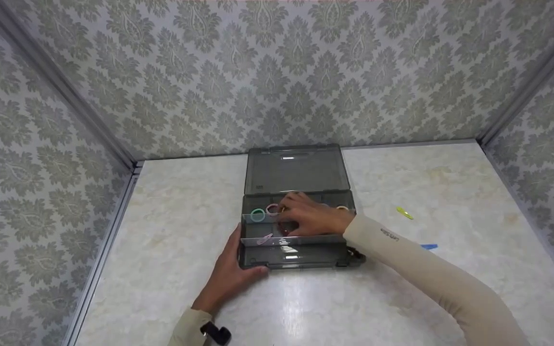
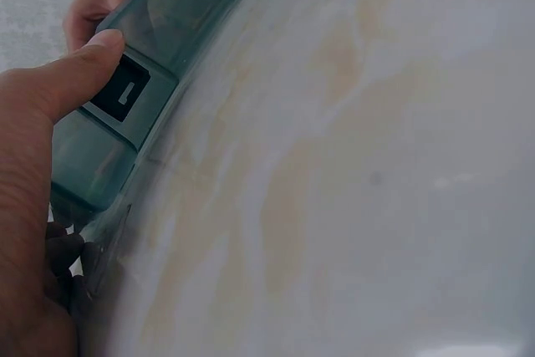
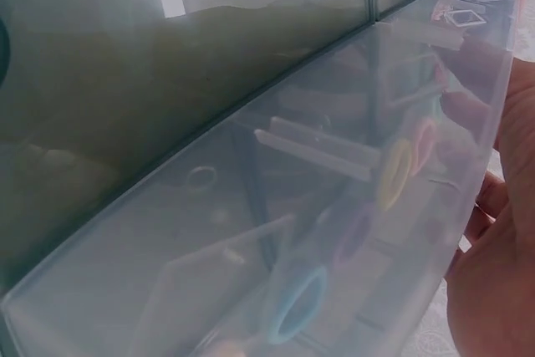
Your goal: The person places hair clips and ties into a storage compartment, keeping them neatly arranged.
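Observation:
A smoky grey compartment box point(image 1: 289, 263) lies on the table with its lid point(image 1: 298, 170) tipped back. My left hand point(image 1: 231, 269) grips its front left corner, thumb on the front wall beside a dark latch point(image 2: 122, 88). My right hand point(image 1: 313, 216) reaches inside with bent fingers; whether they pinch anything is hidden. Around it are a green hair tie point(image 1: 258, 215), a pink hair tie point(image 1: 272, 209) and a pink hair clip point(image 1: 265, 239). Through the clear plastic in the right wrist view show a yellow hair tie point(image 3: 394, 175) and a blue hair tie point(image 3: 298, 304).
Right of the box, a yellow hair clip point(image 1: 404, 213) and a blue hair clip point(image 1: 429, 246) lie on the marbled table point(image 1: 176, 206). A black object point(image 1: 355, 254) sits against the box's front right corner. Patterned wall panels point(image 1: 277, 77) enclose the table at the back and sides.

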Action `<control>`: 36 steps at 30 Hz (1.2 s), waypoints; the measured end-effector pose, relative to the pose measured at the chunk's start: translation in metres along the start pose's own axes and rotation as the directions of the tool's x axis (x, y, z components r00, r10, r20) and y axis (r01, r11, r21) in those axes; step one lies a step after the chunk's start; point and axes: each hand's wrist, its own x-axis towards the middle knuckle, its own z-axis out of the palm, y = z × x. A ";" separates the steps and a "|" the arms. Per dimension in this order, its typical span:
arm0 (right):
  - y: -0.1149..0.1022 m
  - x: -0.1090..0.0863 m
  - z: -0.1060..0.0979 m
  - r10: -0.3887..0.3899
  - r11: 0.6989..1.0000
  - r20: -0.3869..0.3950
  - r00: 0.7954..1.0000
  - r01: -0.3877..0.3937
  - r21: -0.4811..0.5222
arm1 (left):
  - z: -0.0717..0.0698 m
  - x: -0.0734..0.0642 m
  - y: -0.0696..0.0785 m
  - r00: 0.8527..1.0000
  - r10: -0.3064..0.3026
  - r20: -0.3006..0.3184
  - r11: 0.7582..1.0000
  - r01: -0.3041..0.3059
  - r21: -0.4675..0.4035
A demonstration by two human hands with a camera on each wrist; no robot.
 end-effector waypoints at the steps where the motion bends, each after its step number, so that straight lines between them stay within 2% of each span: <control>1: 0.000 -0.001 -0.001 0.005 1.000 0.000 1.000 -0.005 0.012 | 0.000 0.000 0.000 1.000 -0.001 0.001 1.000 0.001 0.003; 6: 0.002 -0.009 -0.007 0.033 0.996 -0.027 0.999 -0.030 0.086 | 0.000 0.001 0.000 1.000 0.003 0.000 1.000 -0.003 0.002; 11: 0.006 -0.022 -0.015 0.042 0.988 -0.096 0.994 -0.026 0.155 | -0.001 0.001 0.000 1.000 0.005 -0.010 1.000 -0.005 0.001; 16: 0.016 -0.043 -0.023 0.071 0.978 -0.183 0.981 -0.033 0.204 | 0.000 0.002 0.001 1.000 0.013 -0.011 1.000 -0.013 0.016; 22: 0.031 -0.074 -0.025 0.174 0.954 -0.239 0.955 -0.104 0.281 | 0.002 0.002 0.001 1.000 0.018 -0.015 1.000 -0.018 0.018; 28: 0.047 -0.109 -0.022 0.255 0.936 -0.323 0.911 -0.150 0.317 | 0.003 0.001 0.002 1.000 0.003 -0.005 1.000 -0.002 0.024; 36: 0.069 -0.158 -0.021 0.395 0.885 -0.415 0.820 -0.219 0.411 | 0.001 0.002 0.001 1.000 0.012 -0.019 0.999 -0.011 0.034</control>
